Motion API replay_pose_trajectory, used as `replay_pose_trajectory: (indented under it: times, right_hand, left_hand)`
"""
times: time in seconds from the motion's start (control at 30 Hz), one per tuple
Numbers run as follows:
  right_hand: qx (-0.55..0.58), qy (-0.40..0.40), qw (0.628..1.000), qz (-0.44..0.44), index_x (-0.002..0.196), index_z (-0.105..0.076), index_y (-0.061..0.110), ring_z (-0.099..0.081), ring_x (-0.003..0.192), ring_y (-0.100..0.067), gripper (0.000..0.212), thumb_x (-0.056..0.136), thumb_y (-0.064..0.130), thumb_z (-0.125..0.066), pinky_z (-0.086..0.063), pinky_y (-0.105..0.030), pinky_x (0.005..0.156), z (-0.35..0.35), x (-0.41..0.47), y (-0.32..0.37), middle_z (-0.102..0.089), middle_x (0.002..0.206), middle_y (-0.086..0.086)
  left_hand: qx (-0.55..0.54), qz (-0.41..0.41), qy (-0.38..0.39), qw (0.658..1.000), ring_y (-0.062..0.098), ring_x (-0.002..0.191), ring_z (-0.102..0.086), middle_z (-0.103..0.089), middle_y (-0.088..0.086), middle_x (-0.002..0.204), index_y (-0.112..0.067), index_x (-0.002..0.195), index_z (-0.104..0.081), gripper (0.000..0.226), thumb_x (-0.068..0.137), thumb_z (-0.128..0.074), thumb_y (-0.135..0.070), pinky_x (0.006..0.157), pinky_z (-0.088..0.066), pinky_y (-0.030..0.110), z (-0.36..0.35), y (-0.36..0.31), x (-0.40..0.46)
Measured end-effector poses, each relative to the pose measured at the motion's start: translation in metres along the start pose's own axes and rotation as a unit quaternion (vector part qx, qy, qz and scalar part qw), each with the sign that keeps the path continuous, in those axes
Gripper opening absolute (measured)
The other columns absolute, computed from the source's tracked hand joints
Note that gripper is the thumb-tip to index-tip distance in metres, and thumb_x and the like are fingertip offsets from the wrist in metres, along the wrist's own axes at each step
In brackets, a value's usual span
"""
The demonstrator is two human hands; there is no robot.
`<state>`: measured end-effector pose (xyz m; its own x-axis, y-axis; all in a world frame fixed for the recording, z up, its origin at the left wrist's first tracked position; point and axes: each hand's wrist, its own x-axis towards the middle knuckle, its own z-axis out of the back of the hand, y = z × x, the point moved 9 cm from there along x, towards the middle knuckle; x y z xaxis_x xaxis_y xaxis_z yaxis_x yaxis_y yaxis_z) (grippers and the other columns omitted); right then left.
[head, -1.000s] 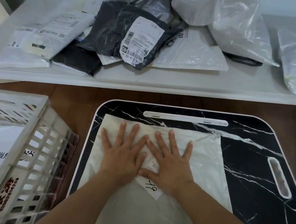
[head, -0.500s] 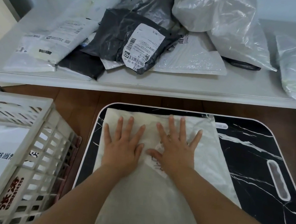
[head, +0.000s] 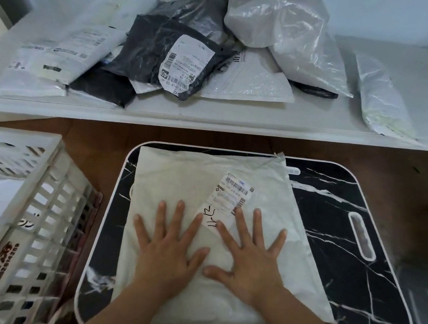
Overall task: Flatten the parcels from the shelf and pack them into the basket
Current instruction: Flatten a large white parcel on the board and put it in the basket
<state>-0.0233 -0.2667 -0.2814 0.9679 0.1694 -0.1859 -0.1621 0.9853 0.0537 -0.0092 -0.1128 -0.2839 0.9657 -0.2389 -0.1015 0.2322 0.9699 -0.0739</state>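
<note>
On a black marble-patterned lap table (head: 339, 232) set over a brown wood floor, I see a white poly mailer parcel (head: 185, 182) lying flat, its shipping label (head: 233, 194) facing up. My left hand (head: 168, 251) and right hand (head: 251, 259) press down on it side by side, fingers spread straight, gripping nothing; the right fingertips touch the label's near edge. To the left stands a white plastic basket (head: 44, 221) holding a white parcel. Behind, a white shelf (head: 239, 125) carries a heap of black, grey and white parcels (head: 183, 57).
</note>
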Motion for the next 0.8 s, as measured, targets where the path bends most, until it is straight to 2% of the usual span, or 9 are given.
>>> replay_pose_trajectory:
  times: [0.2, 0.37, 0.43, 0.47, 0.53, 0.57, 0.63, 0.7, 0.8]
  right_hand:
    - [0.001, 0.007, 1.0, -0.014, 0.143, -0.039, 0.04, -0.018, 0.145, -0.039, 0.088, 0.074, 0.093, -0.025, -0.017, -0.083, 0.093, -0.005, 0.006, -0.002, -0.024, 0.159, -0.004]
    - [0.019, 0.044, 0.999, -0.013, 0.143, -0.04, 0.04, -0.021, 0.144, -0.04, 0.087, 0.075, 0.092, -0.022, -0.015, -0.083, 0.091, -0.011, 0.009, -0.004, -0.029, 0.157, -0.005]
    - [0.02, 0.036, 0.999, -0.008, 0.147, -0.027, 0.044, -0.005, 0.148, -0.038, 0.091, 0.072, 0.094, -0.018, -0.008, -0.083, 0.094, -0.002, 0.013, -0.003, -0.013, 0.162, -0.005]
    - [0.012, 0.024, 1.0, 0.0, 0.149, -0.01, 0.047, 0.014, 0.147, -0.034, 0.094, 0.068, 0.096, -0.014, 0.0, -0.082, 0.096, 0.003, 0.014, -0.003, 0.006, 0.163, -0.002]
    - [0.031, 0.045, 0.998, 0.005, 0.143, 0.018, 0.049, 0.044, 0.135, -0.024, 0.099, 0.06, 0.096, -0.009, 0.016, -0.075, 0.101, 0.005, 0.008, -0.007, 0.04, 0.151, 0.004]
    - [0.035, 0.063, 0.997, 0.009, 0.142, 0.021, 0.049, 0.048, 0.131, -0.022, 0.1, 0.059, 0.095, -0.009, 0.019, -0.072, 0.103, 0.004, 0.002, -0.01, 0.044, 0.149, 0.005]
    - [0.017, 0.042, 0.999, 0.015, 0.147, 0.007, 0.049, 0.04, 0.138, -0.025, 0.101, 0.062, 0.097, -0.014, 0.015, -0.071, 0.104, 0.007, -0.014, -0.016, 0.031, 0.156, -0.001]
    - [0.008, 0.038, 0.999, -0.005, 0.15, -0.02, 0.043, 0.012, 0.148, -0.034, 0.097, 0.069, 0.096, -0.021, 0.003, -0.074, 0.103, 0.002, -0.033, -0.025, -0.001, 0.163, -0.007]
    - [-0.001, 0.037, 0.998, -0.04, 0.149, -0.031, 0.038, -0.011, 0.147, -0.038, 0.091, 0.076, 0.091, -0.026, -0.008, -0.071, 0.1, -0.007, -0.051, -0.032, -0.019, 0.16, -0.011]
  left_hand:
    - [-0.008, -0.006, -0.001, 1.0, 0.042, 0.145, -0.014, -0.021, 0.007, 0.159, -0.034, 0.148, -0.034, 0.07, 0.087, -0.029, -0.069, 0.102, -0.012, 0.076, -0.001, -0.001, 0.004]
    - [0.002, -0.007, 0.005, 1.0, 0.041, 0.145, -0.015, -0.023, 0.008, 0.159, -0.032, 0.146, -0.038, 0.07, 0.087, -0.031, -0.069, 0.102, -0.012, 0.076, 0.0, -0.001, 0.009]
    - [0.008, -0.002, 0.011, 1.0, 0.042, 0.144, -0.017, -0.024, 0.009, 0.158, -0.031, 0.146, -0.038, 0.071, 0.087, -0.031, -0.069, 0.101, -0.012, 0.076, 0.0, 0.0, 0.012]
    - [0.012, 0.001, 0.015, 1.0, 0.042, 0.144, -0.018, -0.025, 0.009, 0.158, -0.032, 0.146, -0.038, 0.07, 0.087, -0.03, -0.069, 0.101, -0.012, 0.076, -0.001, 0.0, 0.011]
    - [0.016, 0.004, 0.025, 1.0, 0.041, 0.143, -0.021, -0.026, 0.008, 0.157, -0.033, 0.146, -0.036, 0.07, 0.089, -0.025, -0.071, 0.1, -0.014, 0.075, -0.004, 0.003, 0.011]
    - [0.018, 0.005, 0.027, 0.999, 0.041, 0.143, -0.021, -0.027, 0.008, 0.157, -0.034, 0.147, -0.036, 0.07, 0.09, -0.021, -0.071, 0.1, -0.014, 0.074, -0.004, 0.005, 0.009]
    - [0.026, 0.008, 0.016, 0.999, 0.04, 0.144, -0.018, -0.025, 0.008, 0.158, -0.035, 0.147, -0.033, 0.068, 0.091, -0.018, -0.07, 0.101, -0.012, 0.073, 0.0, 0.009, 0.006]
    - [0.018, 0.035, -0.003, 0.999, 0.039, 0.145, -0.012, -0.021, 0.01, 0.159, -0.036, 0.149, -0.027, 0.066, 0.091, -0.019, -0.068, 0.105, -0.005, 0.071, 0.009, 0.016, -0.002]
    - [-0.007, 0.087, -0.015, 0.996, 0.036, 0.147, 0.005, -0.002, 0.008, 0.162, -0.041, 0.151, -0.009, 0.067, 0.09, -0.011, -0.07, 0.109, 0.009, 0.067, 0.01, 0.031, -0.023]
